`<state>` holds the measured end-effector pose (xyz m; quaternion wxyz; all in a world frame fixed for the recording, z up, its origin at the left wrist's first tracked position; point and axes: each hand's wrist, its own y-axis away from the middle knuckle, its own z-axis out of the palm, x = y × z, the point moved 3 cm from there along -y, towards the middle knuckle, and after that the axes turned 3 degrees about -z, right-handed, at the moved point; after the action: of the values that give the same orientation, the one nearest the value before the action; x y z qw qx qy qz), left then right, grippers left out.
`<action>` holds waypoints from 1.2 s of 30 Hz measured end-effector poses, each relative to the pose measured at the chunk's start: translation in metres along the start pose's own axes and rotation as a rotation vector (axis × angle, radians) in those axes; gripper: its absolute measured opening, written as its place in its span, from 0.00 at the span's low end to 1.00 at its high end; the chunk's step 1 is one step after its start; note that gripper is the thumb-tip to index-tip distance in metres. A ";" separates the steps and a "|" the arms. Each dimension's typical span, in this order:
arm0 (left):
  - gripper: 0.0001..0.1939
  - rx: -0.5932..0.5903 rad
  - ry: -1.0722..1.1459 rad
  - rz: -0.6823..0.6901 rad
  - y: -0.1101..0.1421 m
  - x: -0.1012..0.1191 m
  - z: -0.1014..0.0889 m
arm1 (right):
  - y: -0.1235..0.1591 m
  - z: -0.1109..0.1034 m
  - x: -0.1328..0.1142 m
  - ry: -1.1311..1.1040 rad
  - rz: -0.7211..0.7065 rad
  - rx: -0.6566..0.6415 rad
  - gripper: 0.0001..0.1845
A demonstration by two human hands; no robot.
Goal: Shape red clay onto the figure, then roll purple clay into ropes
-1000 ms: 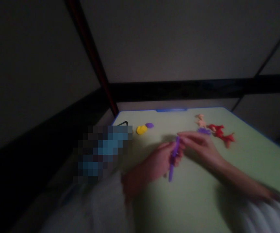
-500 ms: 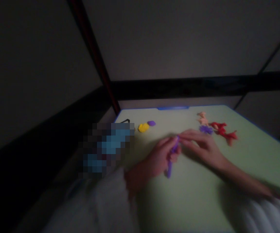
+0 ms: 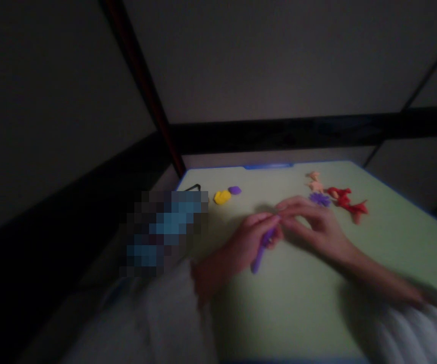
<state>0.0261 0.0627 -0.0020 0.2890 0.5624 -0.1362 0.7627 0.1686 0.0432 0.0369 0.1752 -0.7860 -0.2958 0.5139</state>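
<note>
My left hand [image 3: 243,242] is closed round a purple stick-like tool [image 3: 260,253], whose lower end points down toward me. My right hand [image 3: 313,222] reaches in from the right with its fingers pinched together at the tool's upper tip, touching my left fingertips. Both hands rest over a pale green mat [image 3: 309,298]. The picture is dim and blurred, so whatever sits between the pinched fingers cannot be made out.
On the mat's far side lie a yellow lump [image 3: 222,196] and a small purple lump [image 3: 234,190]. At the far right are red shapes [image 3: 349,202], a peach piece [image 3: 314,182] and a purple flower shape [image 3: 319,199]. A pixelated blue patch sits at the left.
The purple tool has tilted and sunk lower in my left hand, its tip hidden by fingers now. My right fingers have drawn closer onto the left fingertips.
</note>
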 end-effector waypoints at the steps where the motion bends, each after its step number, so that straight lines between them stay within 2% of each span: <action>1: 0.11 -0.003 0.008 0.000 0.000 0.000 0.001 | 0.000 0.000 -0.001 0.012 -0.009 -0.004 0.06; 10: 0.13 0.018 -0.050 0.001 0.001 0.001 -0.001 | 0.000 -0.003 0.000 0.021 -0.017 0.014 0.08; 20: 0.14 0.038 -0.029 0.008 0.001 0.001 -0.001 | 0.001 -0.001 -0.004 0.022 -0.063 -0.067 0.10; 31: 0.15 0.106 -0.057 0.041 0.001 0.001 -0.001 | 0.003 -0.002 -0.017 0.255 -0.281 -0.190 0.14; 34: 0.15 0.101 -0.058 0.038 0.001 0.001 -0.002 | 0.002 -0.001 -0.017 0.231 -0.258 -0.184 0.13; 36: 0.15 0.076 -0.057 0.032 0.001 0.001 -0.001 | 0.001 -0.002 -0.014 0.167 -0.182 -0.116 0.11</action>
<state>0.0243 0.0630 -0.0009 0.2512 0.5923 -0.1245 0.7554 0.1670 0.0337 0.0468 0.1992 -0.8049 -0.3795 0.4104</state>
